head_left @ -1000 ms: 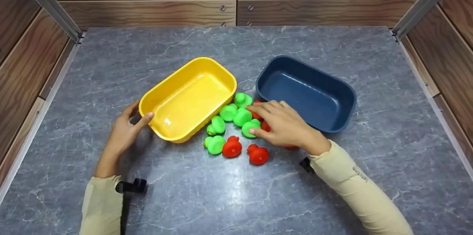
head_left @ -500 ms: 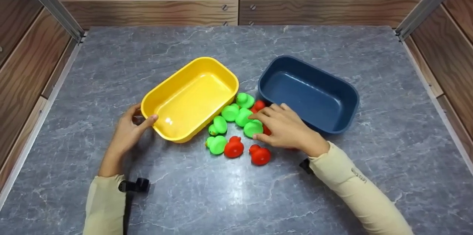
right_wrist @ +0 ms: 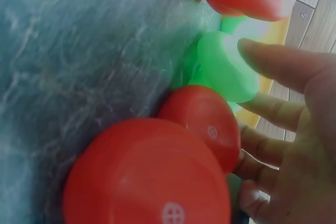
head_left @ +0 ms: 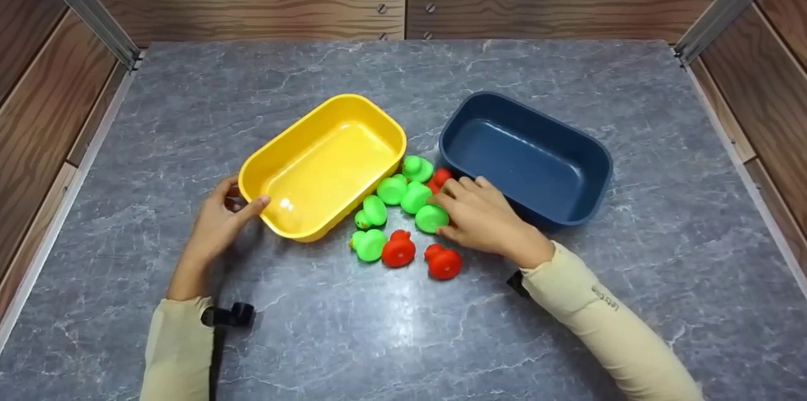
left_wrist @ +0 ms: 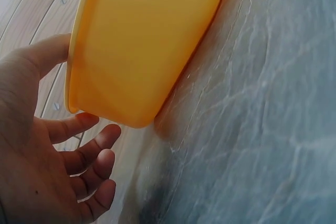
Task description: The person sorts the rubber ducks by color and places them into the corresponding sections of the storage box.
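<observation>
My left hand (head_left: 217,221) holds the yellow bin (head_left: 271,168) at its near left corner, thumb over the rim and index finger outside. Seen from the left wrist, the other fingers curl loosely beside the bin's wall (left_wrist: 142,51). Over the pile, my right hand (head_left: 482,218) pinches a green rubber duck (head_left: 432,219) between thumb and index finger. That green duck (right_wrist: 226,66) lies between the two fingertips in the right wrist view, with red ducks (right_wrist: 202,119) close by. The hand covers some red ducks in the head view.
A dark blue bin (head_left: 523,161) stands right of the pile, nothing inside. Several more green ducks (head_left: 392,190) lie along the yellow bin's side. Two red ducks, one at the front (head_left: 444,262), lie nearer me. Wood-patterned walls (head_left: 252,17) border the grey marbled table.
The green duck at my right fingertips has tipped, and its head no longer shows. My right thumb and index finger have shifted slightly rightward around it. My left hand stays at the yellow bin.
</observation>
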Tool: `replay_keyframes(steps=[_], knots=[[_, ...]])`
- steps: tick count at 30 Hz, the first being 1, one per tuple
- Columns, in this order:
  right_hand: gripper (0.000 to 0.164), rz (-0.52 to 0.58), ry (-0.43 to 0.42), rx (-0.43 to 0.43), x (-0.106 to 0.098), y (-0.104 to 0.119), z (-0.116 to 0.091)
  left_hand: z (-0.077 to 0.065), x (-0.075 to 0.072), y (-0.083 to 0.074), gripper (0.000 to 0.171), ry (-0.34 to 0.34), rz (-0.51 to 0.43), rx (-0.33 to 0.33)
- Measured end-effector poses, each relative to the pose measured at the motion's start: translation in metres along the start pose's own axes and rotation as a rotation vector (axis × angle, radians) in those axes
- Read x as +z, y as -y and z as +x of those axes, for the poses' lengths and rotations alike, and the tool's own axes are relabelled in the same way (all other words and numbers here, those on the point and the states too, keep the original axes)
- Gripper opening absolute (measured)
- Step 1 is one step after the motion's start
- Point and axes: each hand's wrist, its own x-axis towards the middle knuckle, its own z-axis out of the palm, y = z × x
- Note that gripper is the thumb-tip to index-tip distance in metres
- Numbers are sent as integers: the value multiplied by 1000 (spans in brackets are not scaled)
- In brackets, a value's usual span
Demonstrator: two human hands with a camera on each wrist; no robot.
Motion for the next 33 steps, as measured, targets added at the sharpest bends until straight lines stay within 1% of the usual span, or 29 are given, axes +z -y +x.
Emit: replay_keyframes(steps=[6,13,19,27,33], knots=[[34,-5,-33,-8,3,0,0,1,-1,1,65,7,-15,-13],[33,35,-9,18,5,0,1,1,0,1,65,6,-23,-11],[33,101,11,43,4,-1,2,1,0,1,65,-2,-29,-10],[29,181,-32,27,2,-3,0,2,2,0,62,-45,-62,0],[30,310,-23,42,-5,-5,-4,-1,1,-1,62,-49,-72,-10]])
